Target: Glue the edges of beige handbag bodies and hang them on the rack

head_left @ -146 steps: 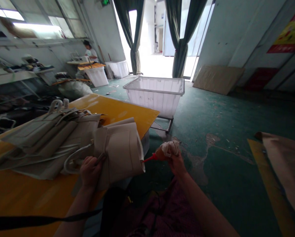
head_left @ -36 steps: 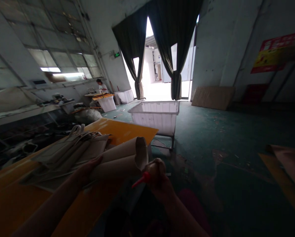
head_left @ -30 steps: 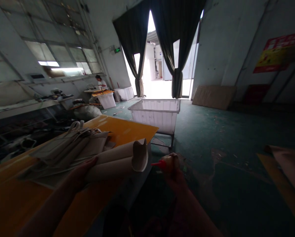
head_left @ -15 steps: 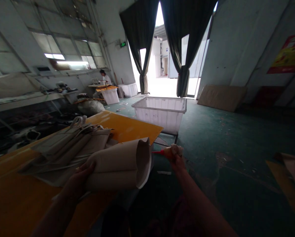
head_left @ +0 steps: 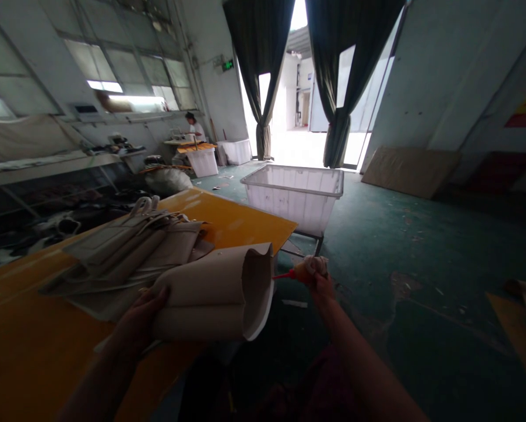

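My left hand [head_left: 146, 313] is closed on the near end of a beige bag body [head_left: 205, 293], a tube-like piece whose open end faces right. In my right hand [head_left: 319, 281] is a squeeze bottle [head_left: 303, 272] with a long red nozzle, its tip at the far right rim of the bag's opening. Whether the tip touches the rim I cannot tell. Behind my left hand, several flat beige bag pieces with handles [head_left: 135, 252] lie in a pile on the yellow tabletop [head_left: 227, 220].
A white plastic tub [head_left: 289, 199] on a metal frame stands past the table's far corner. Farther back a person [head_left: 195, 127] sits at a sewing machine, near more white tubs [head_left: 202, 162]. A brown board [head_left: 410, 170] leans on the right wall.
The view has shifted a little, so the room appears farther right. The bottle's nozzle tip sits slightly lower along the bag's rim. Both hands keep their hold.
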Motion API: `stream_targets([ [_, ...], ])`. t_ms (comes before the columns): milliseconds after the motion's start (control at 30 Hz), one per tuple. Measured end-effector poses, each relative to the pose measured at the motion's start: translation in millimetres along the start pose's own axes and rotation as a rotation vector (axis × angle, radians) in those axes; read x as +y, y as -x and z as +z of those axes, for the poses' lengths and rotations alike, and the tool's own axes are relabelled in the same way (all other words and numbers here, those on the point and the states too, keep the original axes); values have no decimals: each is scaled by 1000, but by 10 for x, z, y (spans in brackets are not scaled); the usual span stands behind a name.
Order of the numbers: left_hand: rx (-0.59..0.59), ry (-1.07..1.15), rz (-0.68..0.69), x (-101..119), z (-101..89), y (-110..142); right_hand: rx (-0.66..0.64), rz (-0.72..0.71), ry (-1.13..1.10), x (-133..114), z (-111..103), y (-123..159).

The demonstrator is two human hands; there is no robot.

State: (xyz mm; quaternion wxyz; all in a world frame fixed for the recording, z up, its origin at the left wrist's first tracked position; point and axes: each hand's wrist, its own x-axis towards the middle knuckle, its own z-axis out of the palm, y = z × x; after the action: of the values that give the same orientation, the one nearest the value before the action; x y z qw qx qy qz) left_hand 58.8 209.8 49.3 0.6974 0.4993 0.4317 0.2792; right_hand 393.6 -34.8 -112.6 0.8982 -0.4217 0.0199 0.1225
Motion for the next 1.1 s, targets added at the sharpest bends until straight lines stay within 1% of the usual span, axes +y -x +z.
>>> stream_targets([
  [200, 12, 0, 26, -21, 17, 21, 9, 71, 20, -18, -77, 145],
  [433, -8, 47, -11, 1, 118, 176, 15, 109, -16, -47, -158, 396],
  [567, 8, 57, -27, -30, 145, 242, -7, 151, 2, -21, -252, 496],
  [767, -27, 106, -25, -134, 74, 220, 28, 168, 6, -8, -374, 670],
  [900, -44, 106, -6, -198, 29, 200, 21, 212, 8, -57, -379, 853],
  [1100, -28, 111, -27, -283, 1, 229, 11, 215, -24, -130, -376, 1132],
])
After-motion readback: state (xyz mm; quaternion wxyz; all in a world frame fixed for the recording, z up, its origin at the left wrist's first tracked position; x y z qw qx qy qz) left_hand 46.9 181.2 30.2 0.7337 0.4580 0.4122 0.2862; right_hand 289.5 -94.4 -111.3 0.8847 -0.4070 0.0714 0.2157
